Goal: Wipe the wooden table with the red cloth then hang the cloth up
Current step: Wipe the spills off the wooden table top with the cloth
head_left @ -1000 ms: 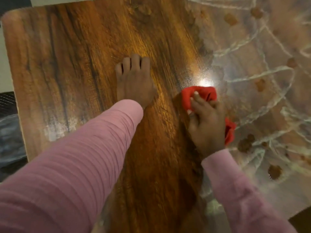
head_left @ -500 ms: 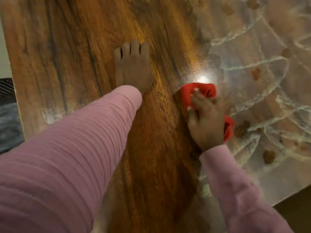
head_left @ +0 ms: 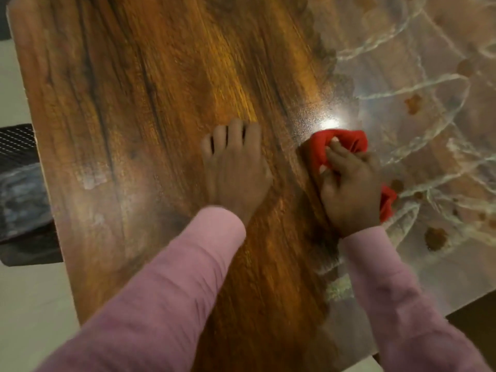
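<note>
The wooden table [head_left: 139, 108] fills the view, dark and glossy on its left half. Its right half is covered with a pale film of swirled streaks [head_left: 418, 84] and brown spots. The red cloth [head_left: 346, 142] is bunched up at the edge of that film, pressed onto the wood under my right hand [head_left: 349, 189], whose fingers are closed over it; a fold of cloth sticks out by the wrist. My left hand [head_left: 234, 167] lies flat on the table just left of it, fingers together, holding nothing.
A dark mesh chair [head_left: 18, 183] stands off the table's left edge. Pale floor [head_left: 32, 304] shows at lower left. The table's near right corner [head_left: 440, 312] ends at a dark gap. A lamp glare [head_left: 328, 123] shines just above the cloth.
My view has shifted, so both hands sit lower and further right in frame. The right hand keeps the cloth pressed at the film's edge; the left hand stays flat.
</note>
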The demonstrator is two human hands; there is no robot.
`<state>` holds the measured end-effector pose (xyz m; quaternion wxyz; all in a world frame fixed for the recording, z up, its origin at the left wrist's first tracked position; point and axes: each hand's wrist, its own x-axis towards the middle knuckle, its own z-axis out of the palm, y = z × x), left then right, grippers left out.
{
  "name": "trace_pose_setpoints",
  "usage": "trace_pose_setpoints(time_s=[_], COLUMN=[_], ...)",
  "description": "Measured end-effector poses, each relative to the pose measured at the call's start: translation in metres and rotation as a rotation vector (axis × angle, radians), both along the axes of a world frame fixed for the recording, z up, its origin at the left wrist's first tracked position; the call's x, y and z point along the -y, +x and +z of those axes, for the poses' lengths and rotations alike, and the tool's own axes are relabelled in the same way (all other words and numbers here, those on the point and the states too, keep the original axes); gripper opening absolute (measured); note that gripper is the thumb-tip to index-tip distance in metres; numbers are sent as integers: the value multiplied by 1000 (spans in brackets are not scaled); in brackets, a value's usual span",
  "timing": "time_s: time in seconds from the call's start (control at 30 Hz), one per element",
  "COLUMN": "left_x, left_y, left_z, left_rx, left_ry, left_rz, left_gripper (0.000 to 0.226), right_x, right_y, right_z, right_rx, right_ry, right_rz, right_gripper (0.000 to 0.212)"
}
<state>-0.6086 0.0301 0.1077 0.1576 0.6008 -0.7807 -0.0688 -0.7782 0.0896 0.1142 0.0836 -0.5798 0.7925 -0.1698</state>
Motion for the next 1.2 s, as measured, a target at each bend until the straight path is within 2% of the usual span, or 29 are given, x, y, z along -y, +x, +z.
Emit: trace_pose_setpoints(time_s=[0.2, 0.27, 0.37, 0.47, 0.63, 0.73, 0.83, 0.9, 0.97, 1.2], left_x=[-35, -39, -51, -53, -51, -51, -52, -53, -53, -55], left_y=[-14, -16, -16, -15, -17, -16, -15, -16, -19, -20], left_z=[6, 3, -1, -6, -7, -8, -10, -11, -11, -8], left_rx=[-44, -60, -63, -49, -79, -92, -73, -67, -66, -80], left_ry=[24, 15, 53, 94, 117, 120, 103, 92, 82, 50], left_rz=[-33, -69, -93, -101, -93, -104, -147, -167, -178, -165], left_gripper=[35, 35, 38, 40, 40, 39, 39, 37, 36, 47], right_x=[-55, -48, -33, -34, -85, -107, -100, -91, -89, -163], right_y=[33, 9, -33, -33, 22, 24, -12, -35, -32, 65], right_z=[-6, -8, -3, -2, -3, 1, 2, 6, 5, 6], right_rx=[40, -17, -18, 3, 17, -8, -89, -44, -31, 43], right_ry=[-61, -66, -47, -36, -52, -52, -40, 4, 30, 55], right_rz=[285, 231, 21, -26, 220, 291, 73, -135, -195, 223], right_gripper=[34, 35, 36, 36, 35, 35, 33, 37, 39, 38])
